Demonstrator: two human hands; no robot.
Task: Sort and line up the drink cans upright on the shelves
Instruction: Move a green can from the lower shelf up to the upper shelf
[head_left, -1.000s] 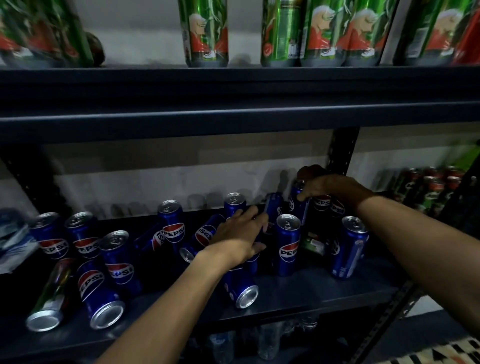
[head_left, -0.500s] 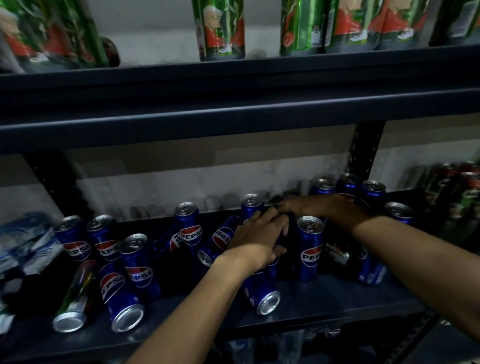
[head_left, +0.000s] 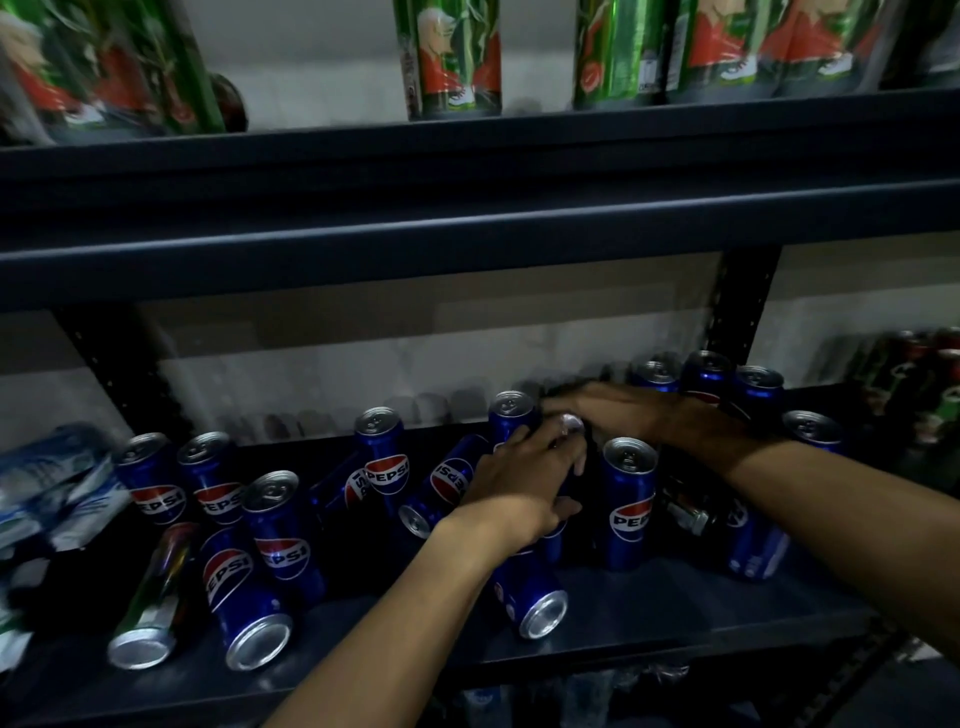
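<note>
Head view: on the shelf (head_left: 649, 613), my left hand (head_left: 519, 483) curls round 1 dim can (head_left: 570, 427) amid blue cans (head_left: 283, 525), several lying flat. The right hand (head_left: 613, 415) lies across its top; I cannot tell its grip. Lifting here could clip the upright neighbour (head_left: 628, 499) and topple it. 1 second ago, the right hand was at the rear row (head_left: 706, 374).

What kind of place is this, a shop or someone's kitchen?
Probably a shop or stockroom rather than a kitchen: dark metal shelving with a perforated upright, many identical blue Pepsi cans on the lower shelf, and matching green cans lined up above.
</note>
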